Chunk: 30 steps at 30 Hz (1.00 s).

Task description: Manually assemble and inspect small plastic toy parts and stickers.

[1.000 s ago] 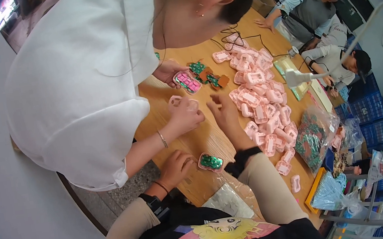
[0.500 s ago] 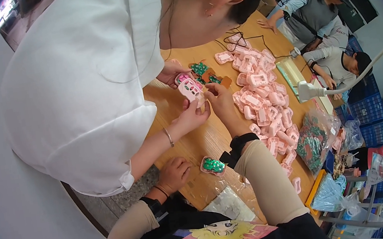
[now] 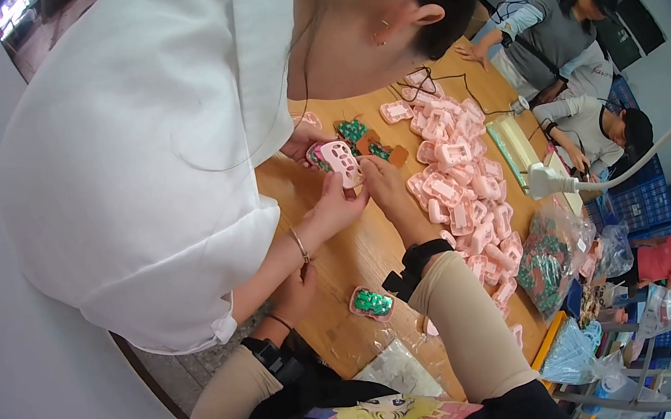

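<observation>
Ahead of me, a co-worker in white holds a pink plastic cover with oval cutouts, and a second pink part with green in it sits in their other hand. My right hand reaches in from the right, its fingers closed at the cover's right edge, beside the co-worker's fingers. Close to the table's near left edge is my left hand, partly covered by the co-worker's forearm, so its fingers are mostly hidden. Between my forearms lies a pink shell with a green circuit board in it.
A large heap of pink plastic shells spreads along the table's right. Beyond the held cover lie green circuit boards. A clear bag of green boards, a flat plastic bag and a white plug on a cable are nearby. Other people sit farther off.
My left hand has moved up and forward, partly behind the co-worker's forearm. The pink cover has turned in the co-worker's hand. My right hand stays by it.
</observation>
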{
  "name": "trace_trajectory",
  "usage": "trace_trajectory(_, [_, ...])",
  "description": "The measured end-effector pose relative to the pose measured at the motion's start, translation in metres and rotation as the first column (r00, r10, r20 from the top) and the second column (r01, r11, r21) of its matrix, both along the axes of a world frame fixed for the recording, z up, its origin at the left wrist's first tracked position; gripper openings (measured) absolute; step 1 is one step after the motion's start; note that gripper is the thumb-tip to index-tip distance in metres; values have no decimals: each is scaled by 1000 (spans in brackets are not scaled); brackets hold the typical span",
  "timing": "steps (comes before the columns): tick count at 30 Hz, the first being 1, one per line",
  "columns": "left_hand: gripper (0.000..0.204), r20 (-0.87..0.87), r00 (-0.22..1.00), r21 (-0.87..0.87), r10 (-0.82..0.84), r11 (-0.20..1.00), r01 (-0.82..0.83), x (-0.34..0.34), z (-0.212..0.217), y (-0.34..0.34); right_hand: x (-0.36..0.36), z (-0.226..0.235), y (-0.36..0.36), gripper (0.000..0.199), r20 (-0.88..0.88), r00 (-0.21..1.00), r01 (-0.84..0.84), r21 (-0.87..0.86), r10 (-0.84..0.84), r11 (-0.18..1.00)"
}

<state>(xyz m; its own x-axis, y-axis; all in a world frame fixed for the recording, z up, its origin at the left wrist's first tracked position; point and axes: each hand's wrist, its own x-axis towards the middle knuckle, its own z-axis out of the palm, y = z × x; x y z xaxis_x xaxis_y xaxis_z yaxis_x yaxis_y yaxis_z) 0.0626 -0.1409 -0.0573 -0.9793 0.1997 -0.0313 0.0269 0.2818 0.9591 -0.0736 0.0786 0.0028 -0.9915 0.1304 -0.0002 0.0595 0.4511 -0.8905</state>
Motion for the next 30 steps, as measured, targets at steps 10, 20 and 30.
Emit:
trace_trajectory(10, [39,258,196,21,-946,-197,-980,-136,55,66,26,-6,0,25,161,966,244,-312,-202,918])
trace_trajectory(20, [21,141,172,-31,-975,-178,-984,-142,59,100,18,-35,-2,26,-155,981,28,-488,-119,872])
trace_trajectory(30, [22,267,245,5,-932,-253,-968,-143,57,111,45,-27,15,23,120,978,204,-380,-171,902])
